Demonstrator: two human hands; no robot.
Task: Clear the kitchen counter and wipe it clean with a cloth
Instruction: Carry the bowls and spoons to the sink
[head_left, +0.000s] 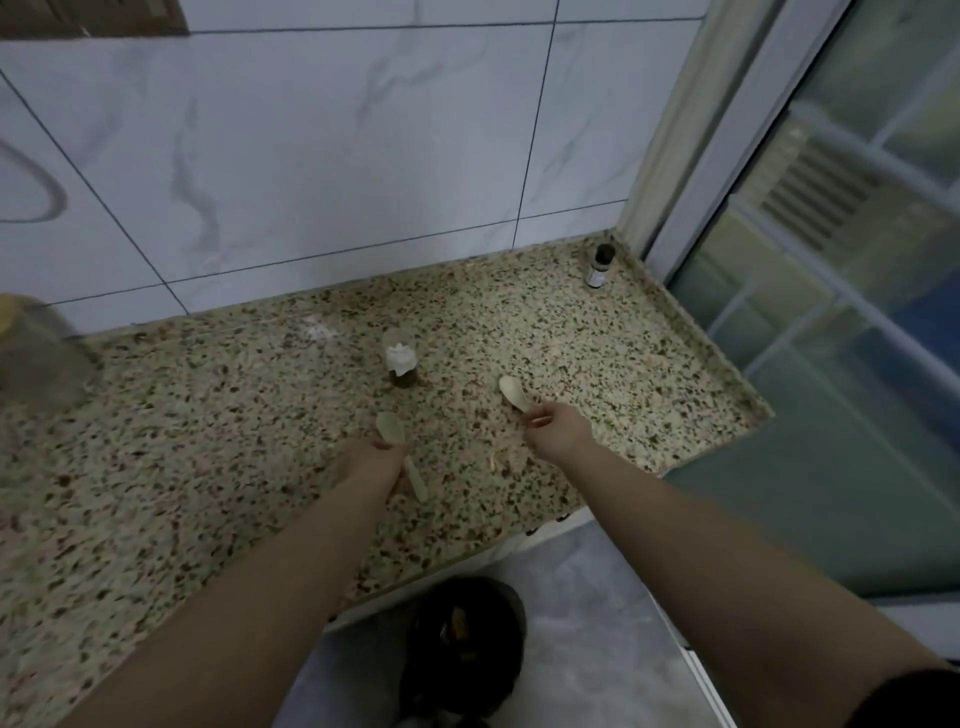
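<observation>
1. Head view: your left hand is gripping one pale wooden spoon; your right hand is gripping another pale wooden spoon.
2. Both are lying low over the speckled granite counter.
3. Risk: you are reaching near the small glass jar; a spoon bowl could topple it.

Speckled stone counter, glossy tiles

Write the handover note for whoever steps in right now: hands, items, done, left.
Left hand: gripping a pale spoon, low over the counter.
Right hand: gripping a second pale spoon.
On the counter: small glass jar mid-counter, small dark bottle in the far right corner, large jar at left edge.
Done: spoons picked up.
Left: remove the spoons, jars, bottle; wipe. No cloth visible.
</observation>
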